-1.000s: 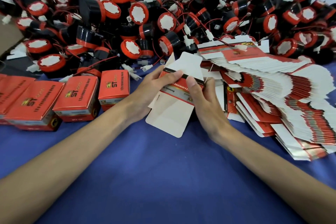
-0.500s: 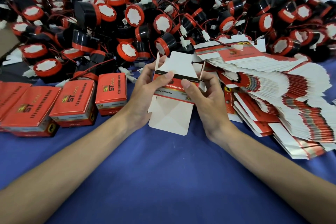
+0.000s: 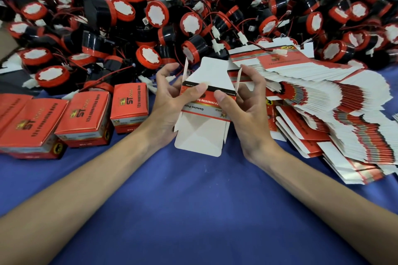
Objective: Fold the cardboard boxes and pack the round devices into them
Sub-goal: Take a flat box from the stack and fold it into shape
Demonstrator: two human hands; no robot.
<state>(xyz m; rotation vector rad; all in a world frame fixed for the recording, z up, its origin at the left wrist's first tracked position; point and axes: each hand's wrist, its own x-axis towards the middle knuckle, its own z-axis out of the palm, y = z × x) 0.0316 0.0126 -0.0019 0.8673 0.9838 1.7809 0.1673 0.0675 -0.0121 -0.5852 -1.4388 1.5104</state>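
Note:
A red and white cardboard box [image 3: 203,112] is held above the blue table centre, opened into a sleeve with its white flaps sticking out at both ends. My left hand [image 3: 170,101] grips its left side, thumb on the red front panel. My right hand [image 3: 245,103] grips its right side, thumb on the same panel. Behind them lies a large heap of round black and red devices [image 3: 155,15] with red wires and white connectors. A fanned stack of flat box blanks [image 3: 323,97] lies to the right.
Several closed red boxes [image 3: 86,114] stand in a row at the left on the blue cloth [image 3: 193,211]. A brown cardboard edge [image 3: 5,43] shows at the far left. The device heap fills the whole back of the table.
The flat blank has been squeezed open into a square sleeve and turned more upright between both hands. The view has shifted slightly toward the heap.

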